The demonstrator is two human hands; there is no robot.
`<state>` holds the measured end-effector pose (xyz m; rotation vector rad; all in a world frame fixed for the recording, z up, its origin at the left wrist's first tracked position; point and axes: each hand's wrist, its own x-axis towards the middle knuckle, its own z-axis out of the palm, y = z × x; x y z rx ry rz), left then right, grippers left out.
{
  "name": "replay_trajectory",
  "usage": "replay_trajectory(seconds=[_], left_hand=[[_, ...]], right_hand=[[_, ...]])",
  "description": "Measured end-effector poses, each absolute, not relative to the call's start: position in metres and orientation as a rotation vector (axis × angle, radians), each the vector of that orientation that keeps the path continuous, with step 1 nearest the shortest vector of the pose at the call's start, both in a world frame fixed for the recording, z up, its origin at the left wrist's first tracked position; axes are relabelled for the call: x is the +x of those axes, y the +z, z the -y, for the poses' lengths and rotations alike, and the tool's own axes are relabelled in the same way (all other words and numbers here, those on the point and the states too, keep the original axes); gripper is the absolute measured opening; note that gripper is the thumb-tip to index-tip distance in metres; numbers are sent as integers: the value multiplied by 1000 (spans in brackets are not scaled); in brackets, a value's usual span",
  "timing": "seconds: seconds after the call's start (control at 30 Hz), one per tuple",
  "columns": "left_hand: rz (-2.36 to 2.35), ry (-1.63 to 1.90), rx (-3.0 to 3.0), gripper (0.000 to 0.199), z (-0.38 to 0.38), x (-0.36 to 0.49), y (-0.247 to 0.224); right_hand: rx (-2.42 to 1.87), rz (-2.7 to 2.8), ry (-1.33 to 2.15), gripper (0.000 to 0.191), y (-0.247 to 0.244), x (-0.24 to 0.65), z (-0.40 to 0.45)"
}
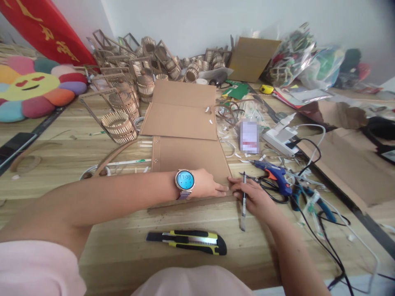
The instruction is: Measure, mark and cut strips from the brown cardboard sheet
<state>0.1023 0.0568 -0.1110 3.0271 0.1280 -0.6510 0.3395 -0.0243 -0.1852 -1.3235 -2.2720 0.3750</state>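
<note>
My left hand (206,183), wearing a round smartwatch (184,180) on the wrist, lies across the near part of a cardboard sheet (188,154). Its fingers stretch right, pressing on the board near the right edge. My right hand (253,196) has a pen (244,205) between its fingers, pointing away from me, while its fingertips touch the sheet's right edge. A second cardboard piece (182,109) with a crease overlaps the far end of the sheet. Closer to me, a yellow and black utility knife (188,241) rests on the wooden table.
A blue glue gun (274,174), pliers (319,203), cables and a white power strip (280,139) crowd the right side. Several small wooden buckets (117,125) stand at the back left. A cardboard box (253,57) and a flower cushion (31,87) are farther off.
</note>
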Motion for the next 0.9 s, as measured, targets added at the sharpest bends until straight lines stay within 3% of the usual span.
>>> replay_trajectory(seconds=[0.2,0.53,0.9], left_hand=[[-127,-729,2986,116,-62,104,-107],[-161,-795,2933,117,-63,106,-106],[-174,-632,2939,116,-64,103,-114]], right_hand=[[-1375,2243,466,14,-179,337,27],[-1394,2241,530,21,-173,337,27],[-1383,2275,510,21,-172,338,28]])
